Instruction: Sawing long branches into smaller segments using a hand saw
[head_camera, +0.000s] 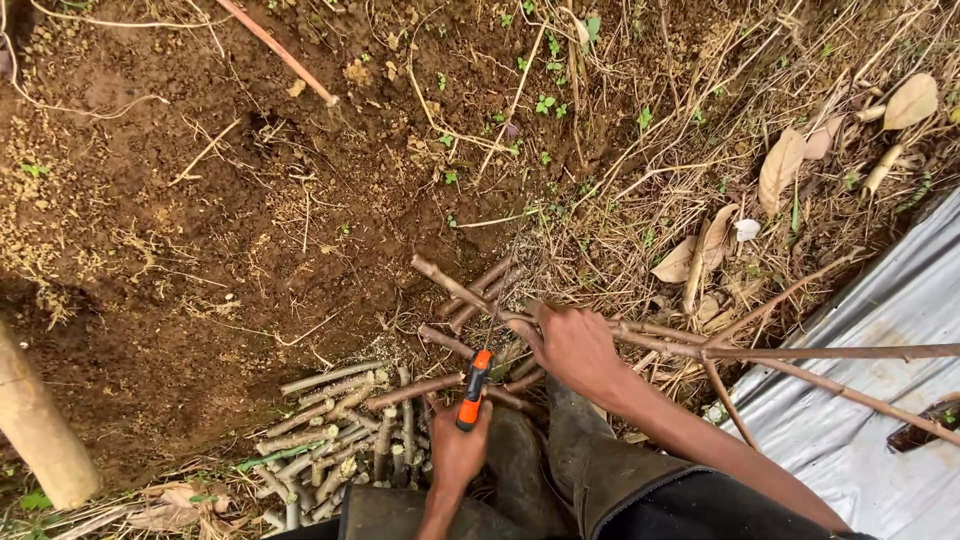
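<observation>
Bare soil (180, 230) ahead — left fingers (462, 440) grip saw (473, 388), right fingers (545, 330) clasp stems (640, 335).

- I'm outdoors on a farm plot: bare brown soil (200, 230) underfoot.
- Dry grass and fallen leaves (780, 170) lie about.
- Cut stem pieces (330, 430) are piled beside a grey plastic sheet (880, 400).
</observation>
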